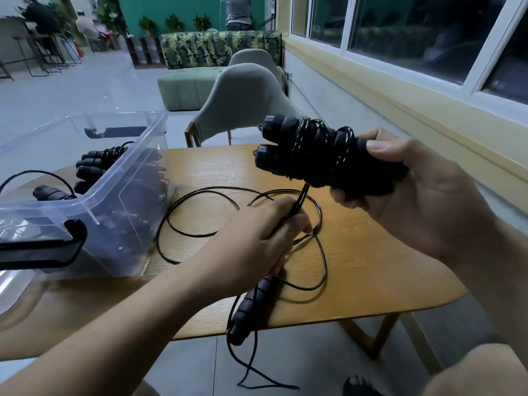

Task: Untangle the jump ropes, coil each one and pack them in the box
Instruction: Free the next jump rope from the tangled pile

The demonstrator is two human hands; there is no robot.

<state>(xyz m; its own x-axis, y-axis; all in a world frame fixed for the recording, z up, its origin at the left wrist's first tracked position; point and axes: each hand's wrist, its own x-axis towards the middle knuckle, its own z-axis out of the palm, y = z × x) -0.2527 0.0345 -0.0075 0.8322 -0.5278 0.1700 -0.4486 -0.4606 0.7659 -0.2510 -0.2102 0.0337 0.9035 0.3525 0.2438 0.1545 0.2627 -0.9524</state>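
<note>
Tabletop (371,267): rope bundle (308,150) gripped in right hand (423,201) fingers, held up. Left hand (257,241) pinches loose cord (301,198) just below bundle. Handle (251,304) beneath left wrist. Box (123,212) left of fingers.

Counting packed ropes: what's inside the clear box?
Several black coiled jump ropes lie bunched in the clear box. Its hazy wall and rim hide the count and anything beneath.
</note>
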